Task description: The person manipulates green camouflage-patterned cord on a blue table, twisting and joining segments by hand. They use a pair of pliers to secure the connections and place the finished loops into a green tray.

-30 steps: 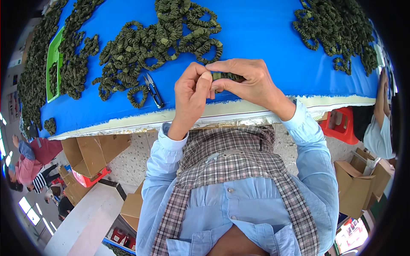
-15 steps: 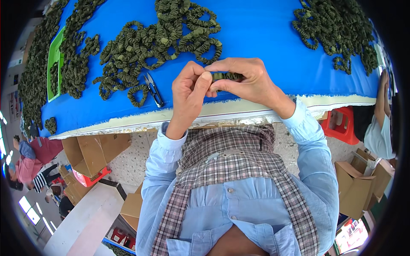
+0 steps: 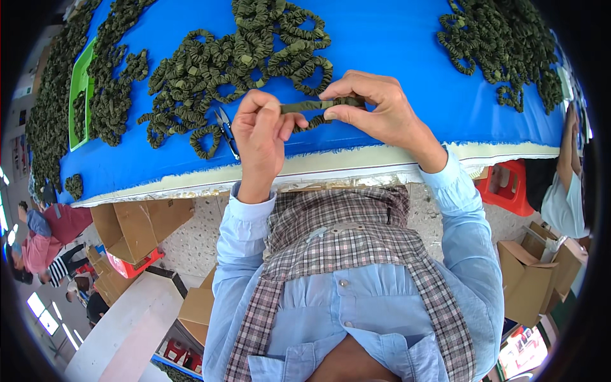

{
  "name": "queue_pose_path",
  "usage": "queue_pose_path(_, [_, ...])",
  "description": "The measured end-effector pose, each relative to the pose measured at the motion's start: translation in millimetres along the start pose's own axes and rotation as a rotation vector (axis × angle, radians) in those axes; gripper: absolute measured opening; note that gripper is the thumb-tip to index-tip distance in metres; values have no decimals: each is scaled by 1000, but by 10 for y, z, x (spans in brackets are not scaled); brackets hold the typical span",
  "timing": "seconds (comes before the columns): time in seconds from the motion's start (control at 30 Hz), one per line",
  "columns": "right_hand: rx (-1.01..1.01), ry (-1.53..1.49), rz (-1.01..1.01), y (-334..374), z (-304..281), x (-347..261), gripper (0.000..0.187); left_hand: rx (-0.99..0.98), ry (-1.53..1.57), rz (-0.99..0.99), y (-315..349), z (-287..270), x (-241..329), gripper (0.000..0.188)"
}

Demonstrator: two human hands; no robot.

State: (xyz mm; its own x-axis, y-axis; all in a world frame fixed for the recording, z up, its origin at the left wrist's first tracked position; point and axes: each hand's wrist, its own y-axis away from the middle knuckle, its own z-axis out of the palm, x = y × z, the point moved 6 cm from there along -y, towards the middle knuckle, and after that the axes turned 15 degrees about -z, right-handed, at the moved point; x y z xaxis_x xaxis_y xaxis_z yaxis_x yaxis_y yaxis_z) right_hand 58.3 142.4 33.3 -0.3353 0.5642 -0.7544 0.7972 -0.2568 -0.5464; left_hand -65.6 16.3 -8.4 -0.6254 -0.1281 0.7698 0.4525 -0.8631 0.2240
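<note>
A dark green scrunchie (image 3: 301, 107) is stretched between my two hands above the front edge of the blue-covered table. My left hand (image 3: 260, 124) pinches one end, where the cloth is pulled smooth and flat. Thumb and fingers of my right hand (image 3: 375, 108) grip the gathered part at the other end. Below, a ruffled stretch of the same loop shows between the hands. A pair of thread snips (image 3: 226, 132) with black handles lies on the table just left of my left hand, partly hidden by it. A single scrunchie (image 3: 205, 141) lies beside the snips.
A heap of green scrunchies (image 3: 210, 70) spreads ahead and left; another pile (image 3: 503, 51) lies far right. A green tray (image 3: 81, 95) stands at the left. Cardboard boxes (image 3: 143, 226) and a red stool (image 3: 506, 188) are below the table edge. Other people sit at both sides.
My left hand has moved left, away from the right, drawing the scrunchie out into a flat stretch. It now covers part of the snips. My right hand has barely moved.
</note>
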Motion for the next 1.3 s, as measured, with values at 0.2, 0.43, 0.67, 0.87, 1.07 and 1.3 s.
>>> queue_pose_path(0.2, [56,-127,148,13,-2,48,32,10,-603,-213,-42,135,-101,12])
queue_pose_path(0.43, [33,-45,211,48,-36,90,33,14,-374,-135,-48,15,-164,20])
queue_pose_path(0.67, [-15,128,-19,72,116,-8,28,-3,-512,-80,-21,90,-136,25])
queue_pose_path(0.87, [-14,113,-44,36,86,-53,17,-3,-453,-42,-13,104,-127,24])
queue_pose_path(1.07, [-9,41,47,23,44,-30,10,6,-266,-44,4,81,-43,21])
queue_pose_path(1.3, [-36,17,-25,36,23,27,8,-7,-219,-12,3,24,-20,21])
